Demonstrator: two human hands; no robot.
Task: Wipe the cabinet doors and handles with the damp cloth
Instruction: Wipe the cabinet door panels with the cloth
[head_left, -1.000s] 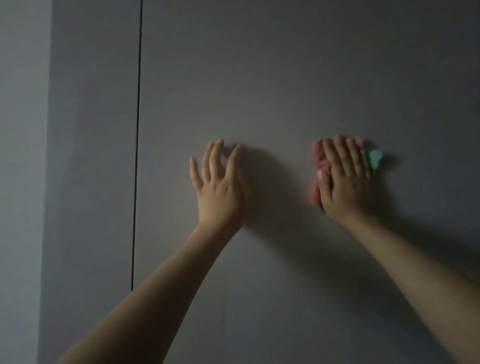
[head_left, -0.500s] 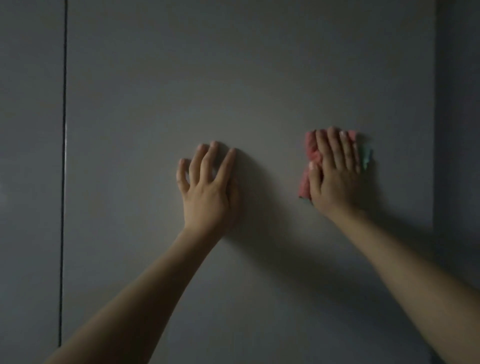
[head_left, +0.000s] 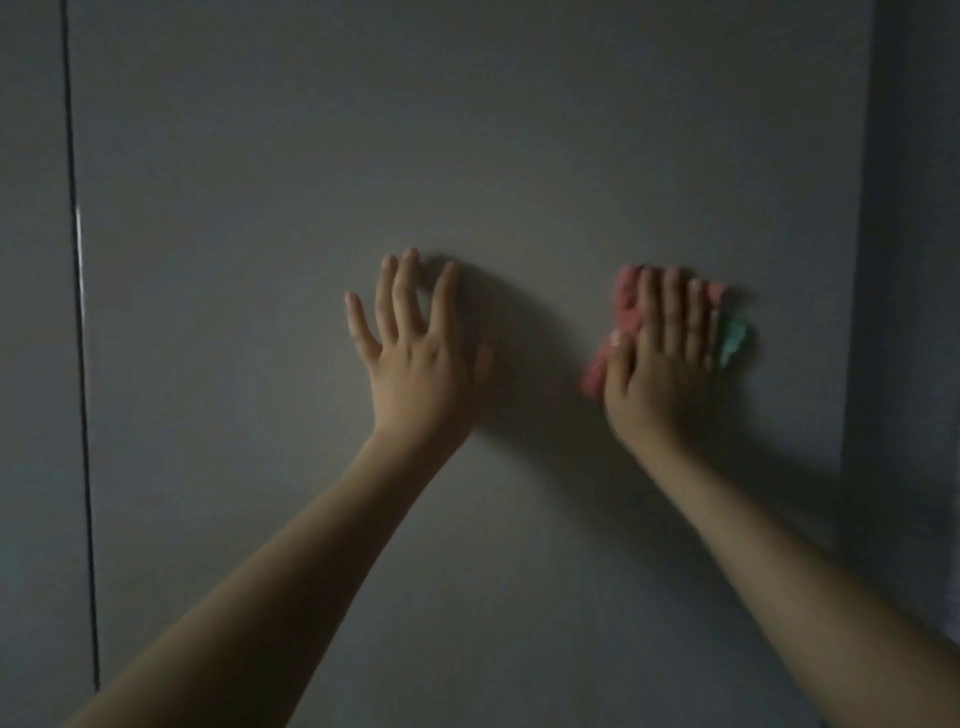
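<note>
The damp cloth (head_left: 626, 317) lies bunched under my right hand (head_left: 660, 358), pink where it shows past my fingertips and thumb, with a green corner poking out on the hand's right side. It sits flat against the cabinet door (head_left: 363, 156), about mid-height in my view and toward the door's right side. My right fingers lie straight and close together on top of it, pressing it to the panel; nothing is curled round it.

My left hand (head_left: 415, 358) rests on the same door just to the left, apart from the cloth, fingers straight and fanned wide, palm toward the panel. Whether the palm itself touches I cannot tell.

The door is a plain, smooth grey panel, dimly lit, and both hands throw soft shadows to their right across it. A thin dark gap (head_left: 78, 338) runs top to bottom at the far left, parting this door from the neighbouring panel (head_left: 31, 364); a short bright glint shows on that edge. To the right of the cloth the door ends at a straight vertical edge, with a darker bluish surface (head_left: 914, 312) beyond it. Bare panel spreads above both hands and between my forearms below.
</note>
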